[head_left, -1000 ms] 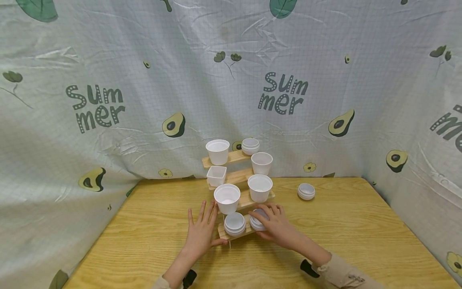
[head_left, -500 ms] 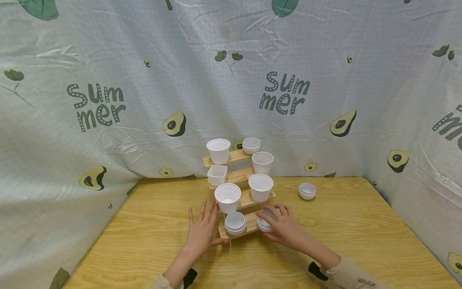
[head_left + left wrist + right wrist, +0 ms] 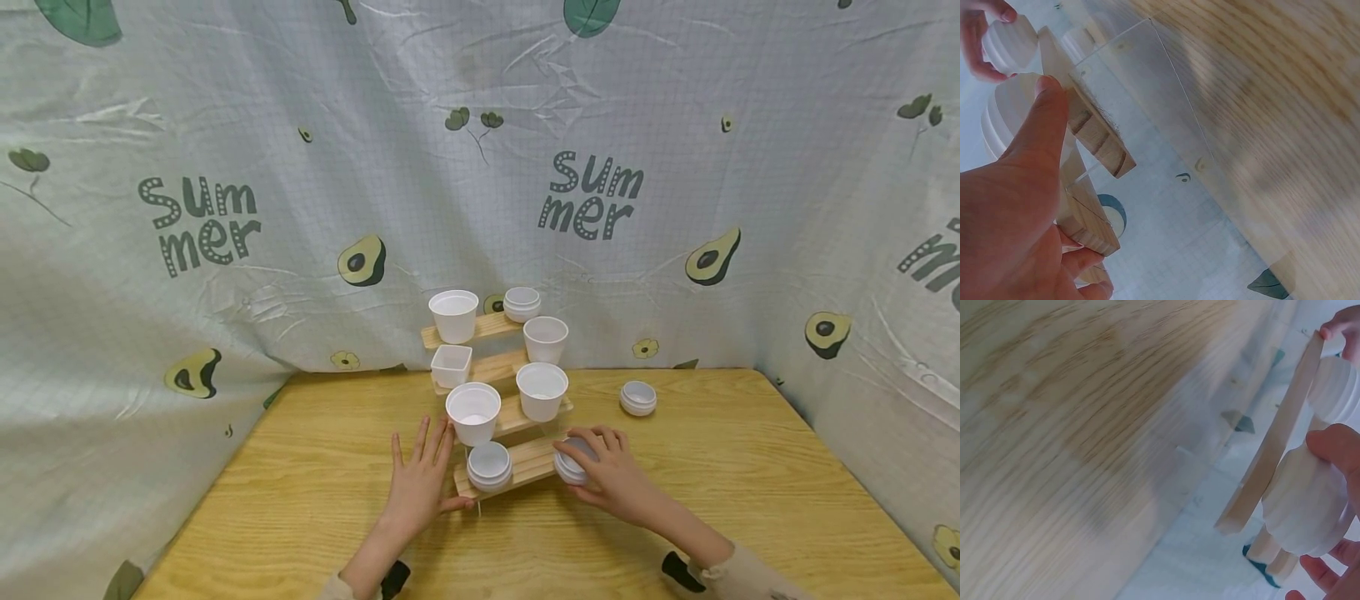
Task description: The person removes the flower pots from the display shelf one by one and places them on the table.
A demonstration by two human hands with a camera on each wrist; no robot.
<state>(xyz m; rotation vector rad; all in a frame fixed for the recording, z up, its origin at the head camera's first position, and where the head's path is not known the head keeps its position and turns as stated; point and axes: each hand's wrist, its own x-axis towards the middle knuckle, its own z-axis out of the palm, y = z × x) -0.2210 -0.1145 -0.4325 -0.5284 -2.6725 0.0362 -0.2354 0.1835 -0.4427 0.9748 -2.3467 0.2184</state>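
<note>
A tiered rack with wooden shelves [image 3: 528, 460] and clear side panels stands on the table, carrying white pots. My right hand [image 3: 617, 477] grips a round ridged white pot [image 3: 1304, 503] between thumb and fingers, at the right end of the lowest shelf. On that shelf's left end sits a similar low round pot [image 3: 490, 468]. My left hand [image 3: 417, 485] lies along the rack's left side with straight fingers. Its thumb [image 3: 1047, 115] touches the lowest shelf's end, and its fingertips meet the shelf ends above.
Higher shelves hold several cups, such as a tall white cup [image 3: 474, 417], and a square pot [image 3: 451, 367]. One loose round pot [image 3: 637, 398] stands on the table [image 3: 720, 467] to the rack's right. A patterned curtain [image 3: 450, 208] hangs behind.
My right hand has moved right with the round pot, along the lowest shelf to its right end, widening the gap to the left pot. The left hand has stayed put.
</note>
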